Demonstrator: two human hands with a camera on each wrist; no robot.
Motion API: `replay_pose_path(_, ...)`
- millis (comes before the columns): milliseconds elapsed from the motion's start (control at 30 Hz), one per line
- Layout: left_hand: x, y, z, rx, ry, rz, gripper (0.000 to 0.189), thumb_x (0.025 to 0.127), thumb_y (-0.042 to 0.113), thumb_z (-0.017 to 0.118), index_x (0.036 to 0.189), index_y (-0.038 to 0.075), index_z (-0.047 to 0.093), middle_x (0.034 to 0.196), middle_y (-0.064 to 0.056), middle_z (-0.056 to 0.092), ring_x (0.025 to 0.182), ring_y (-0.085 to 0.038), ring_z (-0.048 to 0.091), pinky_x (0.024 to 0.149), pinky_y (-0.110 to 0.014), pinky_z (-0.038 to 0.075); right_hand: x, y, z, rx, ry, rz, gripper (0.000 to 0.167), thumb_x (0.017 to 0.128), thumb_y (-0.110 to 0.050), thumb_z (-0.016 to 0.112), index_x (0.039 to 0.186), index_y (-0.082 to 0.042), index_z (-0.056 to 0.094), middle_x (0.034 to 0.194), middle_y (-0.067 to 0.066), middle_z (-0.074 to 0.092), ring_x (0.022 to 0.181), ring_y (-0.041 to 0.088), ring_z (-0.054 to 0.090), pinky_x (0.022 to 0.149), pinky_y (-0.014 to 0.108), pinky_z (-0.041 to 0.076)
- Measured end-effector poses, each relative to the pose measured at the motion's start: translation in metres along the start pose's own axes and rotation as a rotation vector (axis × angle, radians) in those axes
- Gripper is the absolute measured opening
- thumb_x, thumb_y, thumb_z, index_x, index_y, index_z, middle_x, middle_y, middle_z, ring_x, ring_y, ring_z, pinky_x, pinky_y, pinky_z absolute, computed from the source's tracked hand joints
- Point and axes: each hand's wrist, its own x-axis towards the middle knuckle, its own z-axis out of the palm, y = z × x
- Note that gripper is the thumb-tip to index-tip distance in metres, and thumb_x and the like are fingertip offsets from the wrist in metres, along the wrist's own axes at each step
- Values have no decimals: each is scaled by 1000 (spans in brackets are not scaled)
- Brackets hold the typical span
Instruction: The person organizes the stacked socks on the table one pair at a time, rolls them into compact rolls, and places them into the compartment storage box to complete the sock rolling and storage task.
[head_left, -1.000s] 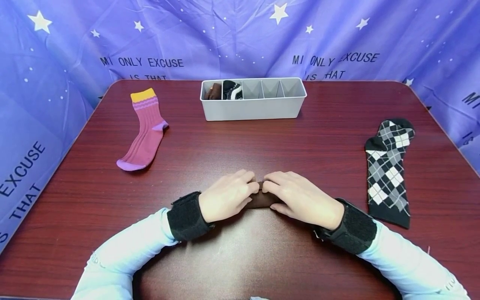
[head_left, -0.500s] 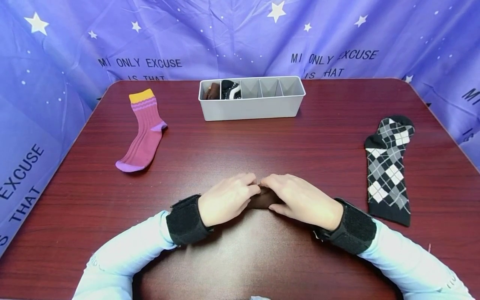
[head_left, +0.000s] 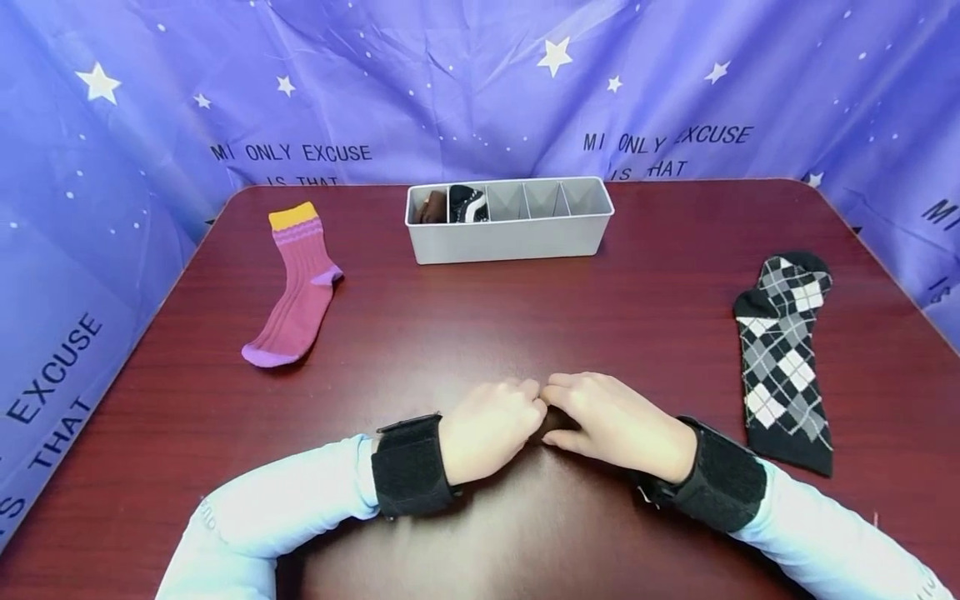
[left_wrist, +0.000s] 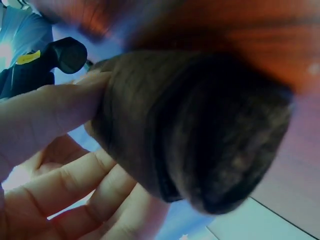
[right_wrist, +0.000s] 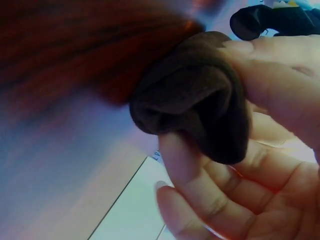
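A brown rolled-up sock (head_left: 553, 423) lies low over the near middle of the table, mostly covered by the fingers in the head view. From the left side, my left hand (head_left: 491, 429) pinches it; in the left wrist view, the thumb is on one face of the folded brown sock (left_wrist: 135, 110) and the fingers are on the other. My right hand (head_left: 615, 425) grips the opposite end. The right wrist view shows the thumb and fingers around the sock's end (right_wrist: 185, 85), where its folded layers face the camera.
A pink sock (head_left: 300, 292) with a yellow cuff lies flat at the left. At the right lies a black, grey and white argyle sock (head_left: 787, 367). A grey divided box (head_left: 517, 242) stands at the back, with brown and black-and-white rolled items in its two left compartments.
My left hand has moved right, closer to my right hand, and less of the brown sock shows between them. The head view has tilted up slightly.
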Motion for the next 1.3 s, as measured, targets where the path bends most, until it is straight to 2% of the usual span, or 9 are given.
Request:
replay_pose_path(167, 7, -6, 1, -125, -96, 26, 5, 69, 15, 62, 73, 13, 61, 72, 3, 56, 62, -12, 56, 52, -22, 44, 3, 10, -11, 55, -133, 23, 21, 68, -32, 66, 80, -19, 55, 71, -12, 49, 62, 1, 43, 58, 20, 38)
replay_pose_path(300, 10, -18, 1, -246, -211, 15, 12, 70, 15, 64, 81, 12, 61, 78, 3, 54, 67, -12, 56, 59, -23, 45, 22, 49, -37, 302, -209, 97, 23, 75, -36, 61, 91, -20, 58, 77, -12, 58, 69, 1, 53, 65, 22, 45)
replay_pose_path(533, 12, -34, 7, -355, -314, -55, 8, 70, 9, 63, 76, 13, 59, 73, 4, 50, 65, -8, 51, 59, -21, 42, 61, 156, -50, 233, 314, 601, 29, 81, -29, 54, 97, -5, 58, 84, 11, 62, 72, 16, 54, 66, 28, 39)
replay_pose_path(633, 18, -46, 8, -442, -347, -108, 6, 72, 8, 60, 72, 13, 58, 72, 5, 55, 65, -6, 49, 61, -22, 41, 69, 180, -47, 159, 388, 782, 35, 82, -31, 49, 99, -1, 56, 88, 18, 59, 77, 27, 55, 68, 36, 40)
replay_pose_path(867, 36, -94, 18, -807, -164, -361, 4, 74, 9, 60, 73, 9, 56, 67, 3, 56, 61, -7, 48, 57, -21, 40, 76, 196, -39, 17, 272, 927, 44, 77, -25, 48, 114, -1, 47, 110, 24, 52, 98, 43, 49, 77, 52, 38)
replay_pose_path(1033, 54, -132, 17, -1328, -110, -568, 7, 79, 5, 55, 85, 1, 53, 73, -1, 54, 65, -8, 54, 67, -26, 48, 81, 192, -34, 81, 216, 959, 48, 74, -19, 49, 118, -3, 45, 111, 23, 52, 96, 42, 50, 77, 51, 40)
replay_pose_path(1100, 65, -145, 10, -1424, -62, -676, 9, 80, 4, 54, 88, 0, 51, 74, 0, 53, 62, -8, 54, 65, -27, 49, 85, 192, -35, 126, 219, 962, 47, 72, -18, 49, 117, -3, 46, 109, 22, 53, 95, 40, 51, 76, 50, 40)
replay_pose_path(1167, 79, -157, 2, -1365, 19, -743, 10, 80, 6, 56, 86, 0, 51, 69, 2, 50, 56, -7, 51, 61, -23, 46, 90, 192, -38, 159, 209, 947, 47, 71, -16, 50, 116, -2, 47, 107, 23, 54, 93, 39, 52, 76, 49, 41)
replay_pose_path(1300, 111, -175, -13, -939, 130, -822, 12, 74, 15, 62, 68, 8, 55, 49, 8, 44, 45, -6, 43, 50, -18, 36, 99, 193, -46, 210, 170, 926, 44, 69, -12, 49, 111, 2, 49, 102, 23, 55, 86, 35, 53, 72, 44, 43)
